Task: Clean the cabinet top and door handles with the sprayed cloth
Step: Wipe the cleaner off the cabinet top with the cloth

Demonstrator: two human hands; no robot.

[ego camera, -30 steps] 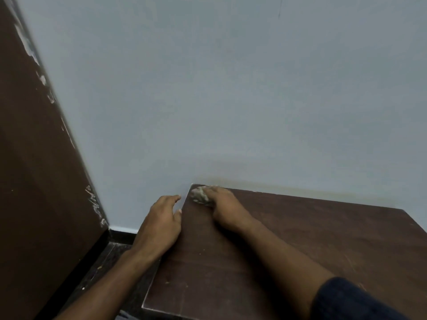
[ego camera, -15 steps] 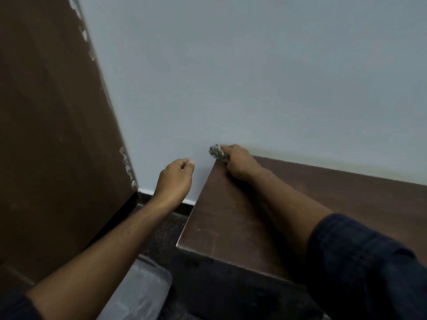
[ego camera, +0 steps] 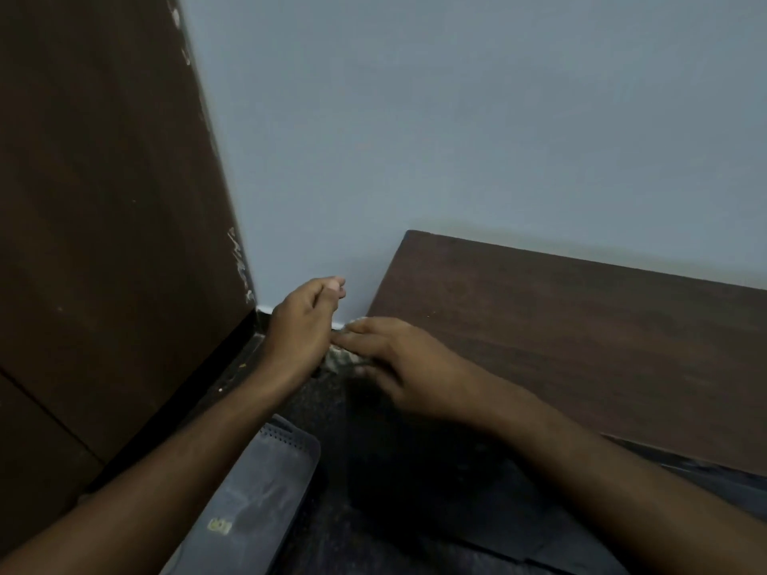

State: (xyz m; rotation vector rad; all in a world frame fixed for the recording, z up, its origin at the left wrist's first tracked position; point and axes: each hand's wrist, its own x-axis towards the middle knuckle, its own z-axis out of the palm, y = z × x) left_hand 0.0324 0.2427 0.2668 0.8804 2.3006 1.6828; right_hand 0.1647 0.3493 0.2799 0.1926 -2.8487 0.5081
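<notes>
The dark brown cabinet top (ego camera: pixel 581 346) fills the right side, its back edge against the pale wall. My right hand (ego camera: pixel 398 359) is at the top's left edge and holds a small bunched greyish cloth (ego camera: pixel 342 358), mostly hidden under its fingers. My left hand (ego camera: pixel 305 325) hovers just left of the cabinet, over the gap by the wall, with its fingers loosely curled and nothing in it. The two hands nearly touch. No door handle shows.
A tall dark brown wooden panel (ego camera: pixel 103 242) stands on the left, with chipped paint along its edge. A grey plastic object (ego camera: pixel 257 500) lies on the dark floor below my left forearm. The pale blue-grey wall (ego camera: pixel 456 118) runs behind everything.
My right hand has slid with the cloth from the top's back-left corner forward along the left edge. My left hand stayed beside the cabinet, and the view has tilted down and to the left.
</notes>
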